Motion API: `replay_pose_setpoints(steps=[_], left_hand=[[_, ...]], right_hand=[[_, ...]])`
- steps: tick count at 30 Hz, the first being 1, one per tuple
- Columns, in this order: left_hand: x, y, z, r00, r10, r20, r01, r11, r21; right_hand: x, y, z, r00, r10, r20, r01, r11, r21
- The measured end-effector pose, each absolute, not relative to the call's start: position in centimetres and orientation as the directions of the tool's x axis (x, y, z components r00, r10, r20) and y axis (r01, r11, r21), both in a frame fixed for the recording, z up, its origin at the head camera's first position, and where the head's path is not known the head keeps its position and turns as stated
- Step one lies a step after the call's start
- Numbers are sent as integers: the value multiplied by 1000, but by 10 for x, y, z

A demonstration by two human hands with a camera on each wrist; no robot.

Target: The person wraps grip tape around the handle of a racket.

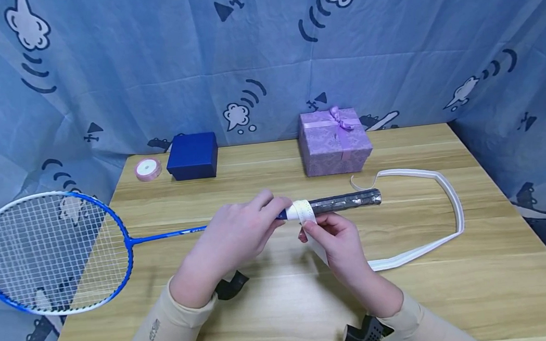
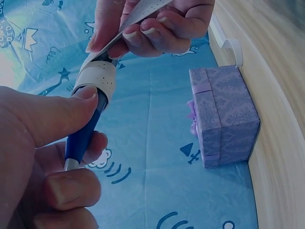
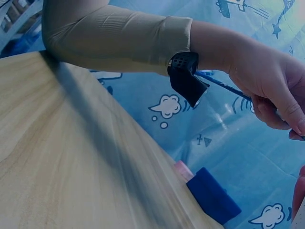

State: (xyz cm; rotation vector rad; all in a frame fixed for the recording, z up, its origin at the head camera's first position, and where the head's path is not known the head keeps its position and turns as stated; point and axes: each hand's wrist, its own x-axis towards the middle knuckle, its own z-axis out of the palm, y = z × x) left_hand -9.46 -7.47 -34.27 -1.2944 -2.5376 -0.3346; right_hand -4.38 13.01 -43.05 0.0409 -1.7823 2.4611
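A blue and white badminton racket (image 1: 169, 235) is held above the table, its strung head to the left and its dark bare handle (image 1: 350, 201) pointing right. My left hand (image 1: 239, 230) grips it at the blue cone where shaft meets handle; the left wrist view shows the thumb pressed along that blue part. White perforated grip tape (image 2: 97, 76) is wrapped round the cone end of the handle. My right hand (image 1: 336, 242) pinches the tape just below the handle. From there the tape's long tail (image 1: 414, 253) loops over the table to the right.
Toward the back stand a purple gift box (image 1: 334, 143) with a ribbon bow, a dark blue box (image 1: 192, 157) and a pink-edged ribbon roll (image 1: 148, 169). A patterned blue cloth (image 1: 265, 46) hangs behind the wooden table (image 1: 282, 316). A thin curled strip (image 1: 362, 186) lies near the handle's end.
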Motion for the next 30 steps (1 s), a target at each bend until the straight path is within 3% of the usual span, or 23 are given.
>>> replay_pose_setpoints(steps=[11, 19, 30], left_hand=[[-94, -73, -342, -544, 767, 339, 822, 569, 31], [-94, -72, -344, -554, 769, 320, 822, 566, 62], [-93, -72, -345, -561, 759, 330, 815, 577, 58]], right_hand=[[-44, 131, -432, -991, 60, 123, -137, -350, -927], [-43, 130, -431, -989, 70, 129, -145, -345, -927], [-43, 129, -433, -994, 77, 82, -102, -308, -946]])
